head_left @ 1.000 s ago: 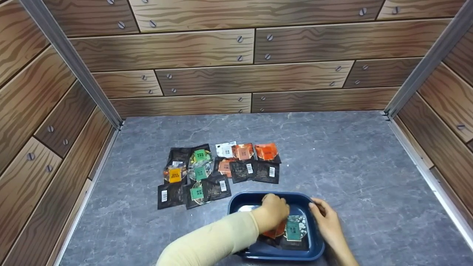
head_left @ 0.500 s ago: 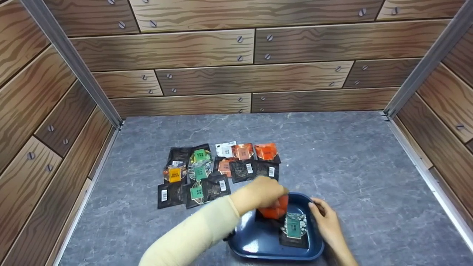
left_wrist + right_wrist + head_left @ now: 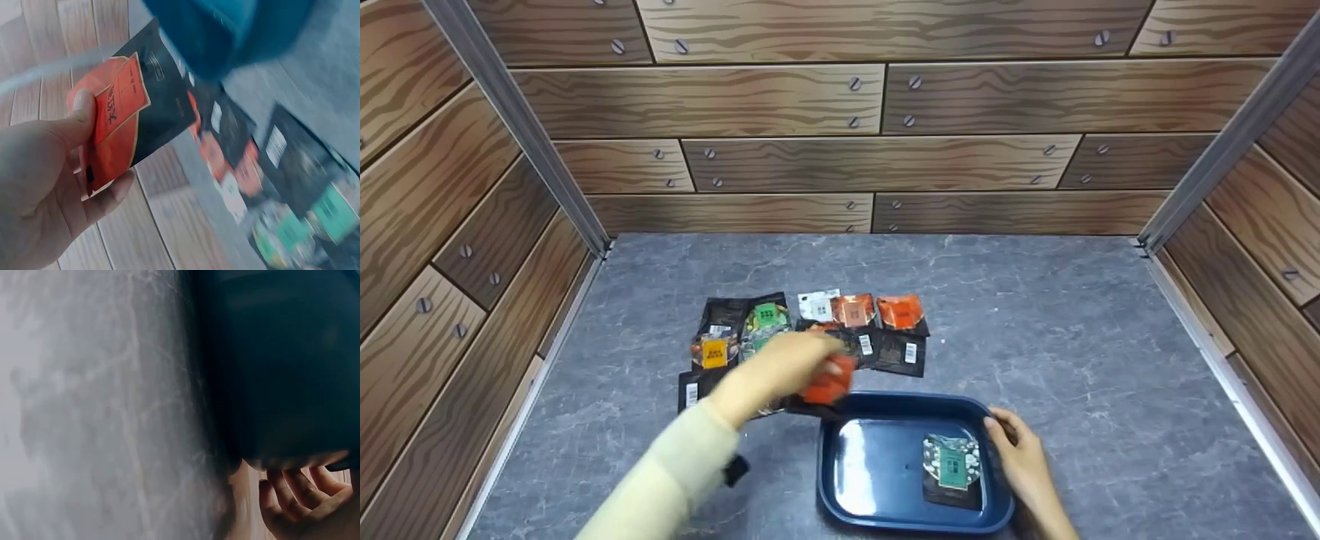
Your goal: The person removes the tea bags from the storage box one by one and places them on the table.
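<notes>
My left hand pinches an orange-and-black sachet between thumb and fingers, above the gap between the tray and the laid-out sachets. In the left wrist view the thumb lies on the front of that sachet, fingers behind it. My right hand holds the right rim of a dark blue tray, thumb at the edge. The right wrist view shows its fingers against the tray's outer wall. Inside the tray, at its right, lies one sachet with a green label.
Behind the tray several sachets lie in two groups. The left group has a yellow-labelled sachet and a green-labelled one; the right has an orange one and barcode-up black ones. Wood-patterned walls enclose the grey tabletop.
My left hand has lifted the orange-and-black sachet out of the tray and carried it left and away from me, toward the laid-out sachets. The right hand stays at the tray's rim.
</notes>
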The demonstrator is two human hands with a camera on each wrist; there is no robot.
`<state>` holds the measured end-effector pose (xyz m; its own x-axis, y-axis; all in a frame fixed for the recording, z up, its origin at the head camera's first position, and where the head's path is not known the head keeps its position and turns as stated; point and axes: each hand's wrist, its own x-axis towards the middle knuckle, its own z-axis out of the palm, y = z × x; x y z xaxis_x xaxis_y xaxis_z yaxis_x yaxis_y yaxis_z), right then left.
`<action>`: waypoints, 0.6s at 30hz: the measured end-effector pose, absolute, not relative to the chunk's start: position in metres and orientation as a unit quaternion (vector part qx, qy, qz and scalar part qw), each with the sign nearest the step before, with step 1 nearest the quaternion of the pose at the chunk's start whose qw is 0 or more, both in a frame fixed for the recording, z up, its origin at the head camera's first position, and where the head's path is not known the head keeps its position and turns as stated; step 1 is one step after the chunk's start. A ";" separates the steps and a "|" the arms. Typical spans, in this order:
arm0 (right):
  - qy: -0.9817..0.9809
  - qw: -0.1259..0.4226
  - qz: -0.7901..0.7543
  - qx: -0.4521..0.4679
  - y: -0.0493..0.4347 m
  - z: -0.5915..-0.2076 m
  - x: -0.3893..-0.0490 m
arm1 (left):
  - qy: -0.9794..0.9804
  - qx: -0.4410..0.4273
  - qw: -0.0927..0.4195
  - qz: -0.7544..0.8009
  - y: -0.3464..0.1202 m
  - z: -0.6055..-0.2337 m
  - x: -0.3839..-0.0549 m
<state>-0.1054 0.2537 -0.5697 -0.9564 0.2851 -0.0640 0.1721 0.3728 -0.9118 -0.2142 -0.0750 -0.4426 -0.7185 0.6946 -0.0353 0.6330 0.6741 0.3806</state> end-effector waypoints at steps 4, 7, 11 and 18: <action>-0.823 0.047 0.549 -0.138 0.254 -0.571 -0.106 | 0.925 0.337 0.053 0.168 -0.116 -0.448 -0.217; -0.821 0.042 0.553 -0.139 0.254 -0.572 -0.106 | 0.934 0.311 0.043 0.172 -0.144 -0.457 -0.216; -0.823 0.038 0.549 -0.139 0.254 -0.571 -0.107 | 0.945 0.274 0.043 0.174 -0.175 -0.472 -0.213; -0.823 0.043 0.547 -0.148 0.252 -0.568 -0.105 | 0.956 0.199 0.109 0.188 -0.212 -0.499 -0.207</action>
<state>-0.1055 0.2516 -0.5684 -0.9528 0.2894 -0.0915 0.1964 0.3582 -0.9128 -0.2066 -0.2124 -0.4989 -0.8968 0.4219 -0.1331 0.3400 0.8499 0.4026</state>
